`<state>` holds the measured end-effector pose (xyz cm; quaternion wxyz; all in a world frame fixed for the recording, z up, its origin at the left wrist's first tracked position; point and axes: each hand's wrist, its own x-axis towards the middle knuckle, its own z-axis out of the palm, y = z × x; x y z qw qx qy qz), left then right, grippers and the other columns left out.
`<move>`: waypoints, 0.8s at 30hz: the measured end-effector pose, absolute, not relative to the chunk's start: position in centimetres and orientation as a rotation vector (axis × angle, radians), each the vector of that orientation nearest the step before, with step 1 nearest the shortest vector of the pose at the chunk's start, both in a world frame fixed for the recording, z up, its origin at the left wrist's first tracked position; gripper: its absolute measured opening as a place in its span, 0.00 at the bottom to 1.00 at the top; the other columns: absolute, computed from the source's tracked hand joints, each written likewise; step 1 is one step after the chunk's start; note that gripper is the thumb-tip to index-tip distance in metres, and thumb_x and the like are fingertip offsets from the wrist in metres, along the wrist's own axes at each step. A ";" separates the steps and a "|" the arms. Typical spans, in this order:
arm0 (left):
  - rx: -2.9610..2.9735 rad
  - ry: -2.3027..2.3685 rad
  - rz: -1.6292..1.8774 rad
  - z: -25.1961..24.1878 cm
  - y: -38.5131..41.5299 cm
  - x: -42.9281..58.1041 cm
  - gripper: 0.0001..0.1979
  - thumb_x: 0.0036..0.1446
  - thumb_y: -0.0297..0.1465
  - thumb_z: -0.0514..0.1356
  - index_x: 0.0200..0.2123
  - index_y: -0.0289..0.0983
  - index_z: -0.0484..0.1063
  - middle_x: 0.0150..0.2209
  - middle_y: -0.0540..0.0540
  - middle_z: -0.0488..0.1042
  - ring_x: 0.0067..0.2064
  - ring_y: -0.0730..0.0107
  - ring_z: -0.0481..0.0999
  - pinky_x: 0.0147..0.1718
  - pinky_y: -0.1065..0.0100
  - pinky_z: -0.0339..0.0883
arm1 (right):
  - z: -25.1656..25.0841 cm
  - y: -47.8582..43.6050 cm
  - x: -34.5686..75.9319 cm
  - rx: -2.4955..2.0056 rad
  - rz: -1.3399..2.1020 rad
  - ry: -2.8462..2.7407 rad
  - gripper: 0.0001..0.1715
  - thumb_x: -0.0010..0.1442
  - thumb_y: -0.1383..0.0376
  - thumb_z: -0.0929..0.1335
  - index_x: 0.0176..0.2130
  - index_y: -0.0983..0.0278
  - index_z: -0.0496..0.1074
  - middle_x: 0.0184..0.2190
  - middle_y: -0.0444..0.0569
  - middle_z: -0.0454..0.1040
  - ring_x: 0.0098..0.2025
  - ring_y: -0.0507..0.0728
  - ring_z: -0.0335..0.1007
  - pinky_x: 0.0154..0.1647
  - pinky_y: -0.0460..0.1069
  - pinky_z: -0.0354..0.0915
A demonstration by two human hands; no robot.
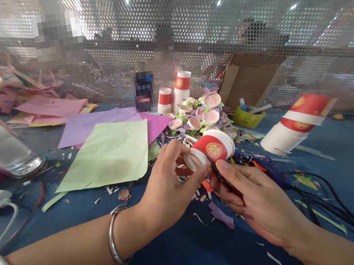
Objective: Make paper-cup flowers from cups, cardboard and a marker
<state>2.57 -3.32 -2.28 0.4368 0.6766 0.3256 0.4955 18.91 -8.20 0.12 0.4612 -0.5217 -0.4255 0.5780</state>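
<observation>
My left hand is closed on a red and white paper cup, which lies tilted on its side with the base toward me. Gold lettering marks its red band. In my right hand is a slim dark tool, its end against the cup near the base; fingers cover most of it, so its kind does not show. Just beyond the cup is a pile of round cup bottoms trimmed with green and purple paper. Paper scraps lie beneath both hands.
Green paper and purple paper lie left of centre. Stacked cups stand behind, and another cup stack leans at right. A glass of water, black cables, a yellow-green container and a perforated metal screen surround the area.
</observation>
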 end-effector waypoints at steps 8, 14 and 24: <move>1.800 0.847 1.228 -2.7 -3.4 2.5 0.10 0.61 0.34 0.64 0.42 0.39 0.66 0.43 0.43 0.71 0.44 0.64 0.74 0.41 0.61 0.78 | 0.1 -8.2 19.0 -1.299 1.410 -1.041 0.30 0.56 0.42 0.73 0.26 0.65 0.71 0.14 0.37 0.55 0.16 0.44 0.42 0.16 0.43 0.39; 1.937 0.826 1.260 -2.8 -3.3 2.3 0.09 0.62 0.32 0.63 0.43 0.39 0.67 0.44 0.43 0.68 0.45 0.63 0.71 0.45 0.57 0.76 | 0.0 -8.2 19.0 -1.299 1.388 -1.060 0.29 0.59 0.43 0.72 0.26 0.66 0.72 0.15 0.38 0.55 0.16 0.44 0.43 0.16 0.43 0.39; 1.938 0.798 1.311 -3.0 -3.5 2.6 0.11 0.61 0.30 0.65 0.45 0.40 0.68 0.46 0.43 0.69 0.46 0.62 0.71 0.45 0.58 0.76 | -0.3 -8.4 19.1 -1.292 1.391 -1.058 0.31 0.57 0.41 0.72 0.25 0.66 0.71 0.14 0.36 0.53 0.16 0.43 0.41 0.16 0.42 0.38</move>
